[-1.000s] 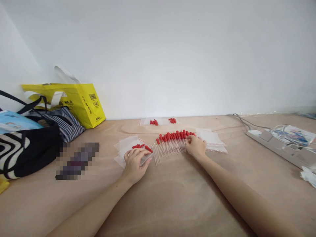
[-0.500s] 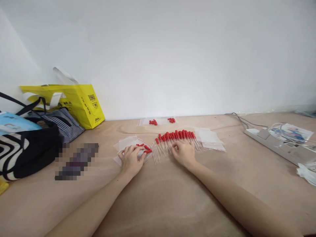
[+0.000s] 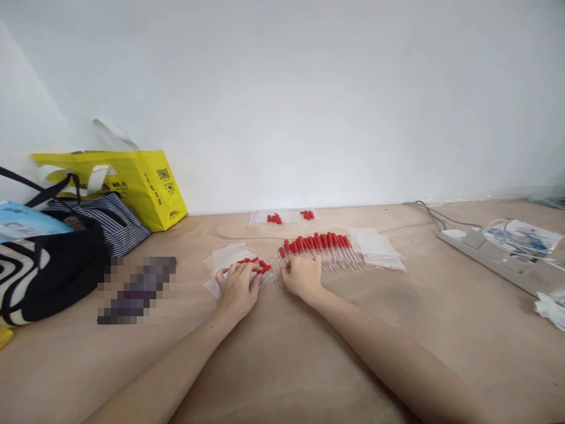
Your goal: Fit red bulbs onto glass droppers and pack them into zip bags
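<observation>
My left hand (image 3: 238, 287) lies over the clear zip bags (image 3: 223, 257) with its fingers spread and bent. Several loose red rubber bulbs (image 3: 263, 269) are at its fingertips and beside its thumb. My right hand (image 3: 303, 275) has its fingers curled down over the row of thin glass droppers, its knuckles hiding whatever is between them. Those glass droppers (image 3: 342, 259) lie side by side in a fan, with red bulbs (image 3: 324, 240) on their far ends. Bare glass tubes (image 3: 278, 277) lie at the left end, between my hands.
More zip bags (image 3: 377, 247) lie right of the fan. Near the wall is a bag holding red bulbs (image 3: 274, 218). A yellow bag (image 3: 152, 188), striped pouch (image 3: 117, 221) and black bag (image 3: 66, 277) stand left, by a blurred dark object (image 3: 139, 288). A power strip (image 3: 498, 259) with cables is at right.
My right hand has moved left along the row of droppers, uncovering those in the middle. My left hand has stayed almost in place over the red bulbs.
</observation>
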`<action>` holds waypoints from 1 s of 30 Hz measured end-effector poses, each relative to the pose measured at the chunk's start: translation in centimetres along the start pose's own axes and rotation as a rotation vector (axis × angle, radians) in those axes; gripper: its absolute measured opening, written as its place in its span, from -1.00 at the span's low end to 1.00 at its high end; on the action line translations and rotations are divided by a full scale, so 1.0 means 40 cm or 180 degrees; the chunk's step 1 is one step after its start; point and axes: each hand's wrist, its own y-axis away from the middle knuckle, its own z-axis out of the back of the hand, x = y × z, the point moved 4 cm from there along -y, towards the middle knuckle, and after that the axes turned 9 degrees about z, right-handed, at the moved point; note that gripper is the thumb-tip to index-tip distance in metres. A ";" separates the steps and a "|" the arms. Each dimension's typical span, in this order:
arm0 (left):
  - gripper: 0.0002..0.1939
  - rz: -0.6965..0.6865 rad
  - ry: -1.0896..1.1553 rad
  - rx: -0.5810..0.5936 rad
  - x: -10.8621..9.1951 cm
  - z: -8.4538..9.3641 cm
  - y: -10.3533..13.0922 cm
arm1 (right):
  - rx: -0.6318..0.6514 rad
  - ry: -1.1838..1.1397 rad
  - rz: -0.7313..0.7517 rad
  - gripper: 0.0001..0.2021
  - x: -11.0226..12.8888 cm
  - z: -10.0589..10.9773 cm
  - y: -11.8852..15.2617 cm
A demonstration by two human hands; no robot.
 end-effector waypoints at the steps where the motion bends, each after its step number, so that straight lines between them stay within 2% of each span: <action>1: -0.93 -0.0055 0.0016 -0.0006 -0.005 0.003 0.003 | 0.0095 0.0050 -0.0031 -0.79 0.003 -0.001 -0.007; 8: -0.83 -0.0488 0.0000 -0.0073 -0.053 0.031 0.029 | 0.0702 0.0000 -0.0434 -0.78 0.008 -0.012 -0.051; 13: -0.76 -0.0665 0.0032 -0.0005 -0.070 0.041 0.044 | 0.0547 -0.0116 -0.0353 -0.77 -0.003 -0.003 -0.051; 16: -0.79 -0.0792 0.0198 0.0157 -0.084 0.045 0.064 | 0.0232 -0.0389 -0.0002 -0.78 -0.036 0.024 -0.024; 20: -0.82 -0.1020 0.0332 0.0480 -0.110 0.039 0.092 | 0.0004 -0.0873 0.1148 -0.86 -0.099 0.069 0.052; 22: -0.82 -0.1029 0.0310 0.0570 -0.120 0.033 0.099 | 0.0004 -0.1017 0.1496 -0.86 -0.137 0.087 0.096; 26: -0.81 -0.0964 0.0315 0.0549 -0.127 0.027 0.102 | 0.0227 -0.0939 0.1822 -0.87 -0.185 0.097 0.147; 30: -0.85 -0.0971 0.0433 0.0451 -0.126 0.019 0.098 | 0.0471 -0.0730 0.1892 -0.89 -0.197 0.090 0.148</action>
